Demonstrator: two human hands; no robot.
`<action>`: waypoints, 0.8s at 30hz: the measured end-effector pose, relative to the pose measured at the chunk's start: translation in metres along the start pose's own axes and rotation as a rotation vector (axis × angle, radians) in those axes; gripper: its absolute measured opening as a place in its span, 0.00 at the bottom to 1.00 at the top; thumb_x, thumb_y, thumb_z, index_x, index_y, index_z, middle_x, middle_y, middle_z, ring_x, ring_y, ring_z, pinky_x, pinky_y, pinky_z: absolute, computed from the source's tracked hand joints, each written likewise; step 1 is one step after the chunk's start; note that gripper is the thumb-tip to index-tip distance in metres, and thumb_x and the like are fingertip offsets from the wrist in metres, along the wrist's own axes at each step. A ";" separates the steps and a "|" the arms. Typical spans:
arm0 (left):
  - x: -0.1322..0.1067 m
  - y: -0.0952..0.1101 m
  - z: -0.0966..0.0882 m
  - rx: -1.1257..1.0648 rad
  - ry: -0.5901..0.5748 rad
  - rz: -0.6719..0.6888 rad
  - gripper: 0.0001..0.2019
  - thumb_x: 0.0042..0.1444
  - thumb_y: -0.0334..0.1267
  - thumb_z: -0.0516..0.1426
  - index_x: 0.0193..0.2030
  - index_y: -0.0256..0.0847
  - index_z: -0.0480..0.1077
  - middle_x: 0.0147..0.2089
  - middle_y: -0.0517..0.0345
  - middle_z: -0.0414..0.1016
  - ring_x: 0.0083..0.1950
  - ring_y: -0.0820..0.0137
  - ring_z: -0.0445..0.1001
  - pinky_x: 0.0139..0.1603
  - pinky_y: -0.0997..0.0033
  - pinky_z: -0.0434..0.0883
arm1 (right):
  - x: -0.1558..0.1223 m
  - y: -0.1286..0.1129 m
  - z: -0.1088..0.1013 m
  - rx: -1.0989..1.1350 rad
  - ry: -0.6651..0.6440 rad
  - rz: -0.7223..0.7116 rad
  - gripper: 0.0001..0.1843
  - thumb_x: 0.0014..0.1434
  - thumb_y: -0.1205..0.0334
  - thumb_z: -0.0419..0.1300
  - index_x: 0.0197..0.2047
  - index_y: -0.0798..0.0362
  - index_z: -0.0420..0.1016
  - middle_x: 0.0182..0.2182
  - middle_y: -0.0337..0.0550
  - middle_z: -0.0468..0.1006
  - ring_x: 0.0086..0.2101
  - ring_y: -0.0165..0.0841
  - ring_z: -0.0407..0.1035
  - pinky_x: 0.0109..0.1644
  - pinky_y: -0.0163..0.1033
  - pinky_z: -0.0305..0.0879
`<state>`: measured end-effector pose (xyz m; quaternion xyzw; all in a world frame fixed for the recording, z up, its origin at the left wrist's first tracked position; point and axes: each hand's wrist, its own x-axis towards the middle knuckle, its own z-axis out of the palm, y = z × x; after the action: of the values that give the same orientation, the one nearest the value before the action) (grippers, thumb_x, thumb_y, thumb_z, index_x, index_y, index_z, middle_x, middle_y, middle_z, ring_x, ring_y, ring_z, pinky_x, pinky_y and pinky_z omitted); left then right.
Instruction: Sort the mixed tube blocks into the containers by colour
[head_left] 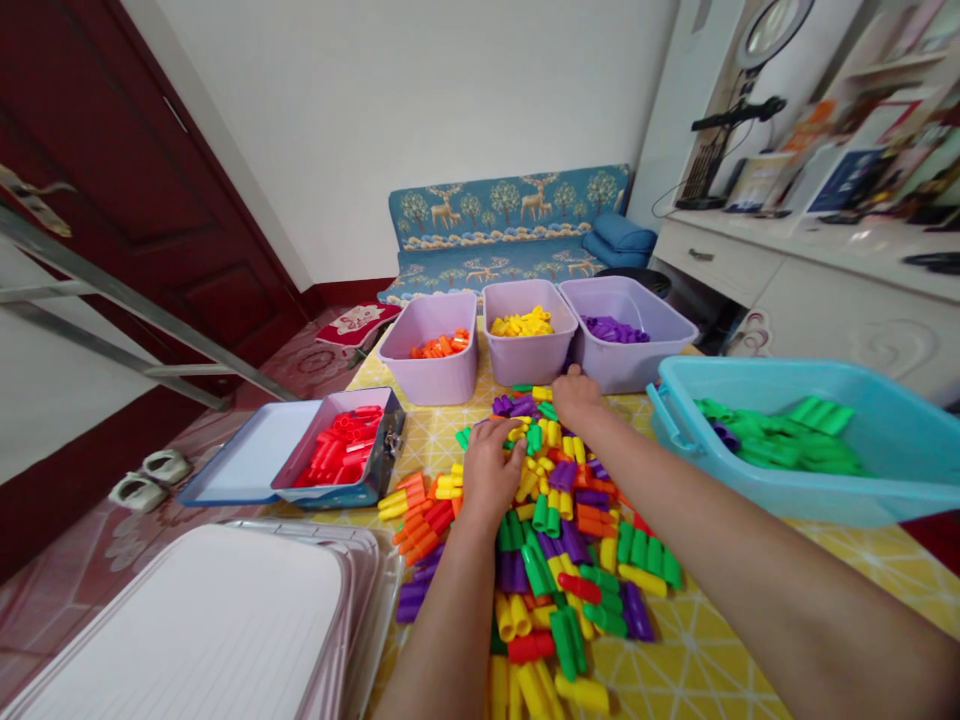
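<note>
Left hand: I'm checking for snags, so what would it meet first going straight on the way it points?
The left hand would probably meet the purple pieces just beyond it first, before the middle lilac bin; the depth between them is unclear.

Hands (pixel 489 468) at mixed coloured pieces (pixel 553 521)

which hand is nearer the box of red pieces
Left. The left hand is at the mixed pile, right of the box; the right hand is farther right, by the purple-filled bin.
</note>
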<state>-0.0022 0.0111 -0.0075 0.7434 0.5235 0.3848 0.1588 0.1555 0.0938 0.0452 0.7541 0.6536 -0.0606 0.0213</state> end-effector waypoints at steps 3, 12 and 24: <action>0.000 0.000 0.000 0.002 0.003 0.001 0.15 0.56 0.35 0.55 0.50 0.44 0.72 0.49 0.53 0.74 0.55 0.62 0.67 0.59 0.58 0.64 | -0.014 0.001 -0.001 -0.020 0.037 0.047 0.20 0.63 0.69 0.47 0.54 0.61 0.73 0.53 0.64 0.68 0.49 0.42 0.70 0.50 0.41 0.67; -0.001 0.003 -0.002 0.000 0.009 -0.003 0.14 0.56 0.36 0.56 0.50 0.43 0.72 0.49 0.53 0.74 0.55 0.62 0.67 0.58 0.59 0.65 | -0.093 0.043 -0.008 -0.002 0.198 -0.063 0.20 0.64 0.56 0.46 0.45 0.55 0.77 0.42 0.56 0.77 0.43 0.46 0.73 0.44 0.45 0.66; -0.001 -0.001 -0.001 -0.004 0.009 0.019 0.15 0.56 0.34 0.56 0.50 0.43 0.72 0.50 0.52 0.74 0.55 0.63 0.67 0.59 0.59 0.64 | -0.026 0.029 0.030 0.289 0.232 -0.067 0.24 0.62 0.59 0.52 0.60 0.56 0.65 0.56 0.56 0.69 0.54 0.44 0.64 0.56 0.48 0.59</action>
<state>-0.0036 0.0106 -0.0077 0.7463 0.5164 0.3907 0.1542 0.1785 0.0602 0.0172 0.7290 0.6609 -0.0670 -0.1650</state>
